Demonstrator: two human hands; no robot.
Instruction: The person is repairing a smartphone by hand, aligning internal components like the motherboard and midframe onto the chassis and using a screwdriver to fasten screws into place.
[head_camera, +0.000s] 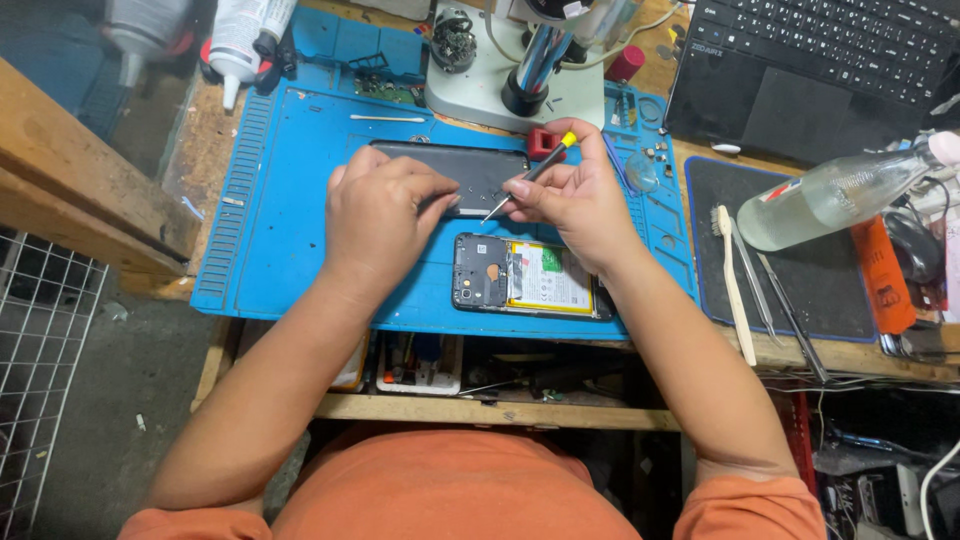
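An opened phone lies on the blue work mat with its dark board and yellow-edged battery showing. Behind it rests a dark back cover. My right hand grips a small screwdriver with a yellow cap, its tip pointing down toward the cover. My left hand is curled with fingertips pinched together right beside the screwdriver's tip, above the cover. Whatever the left fingers pinch is too small to see.
A microscope base stands behind the mat, next to a small red block. To the right are a laptop, a dark pad with a toothbrush and tweezers, and a clear bottle. White squeeze bottles sit far left.
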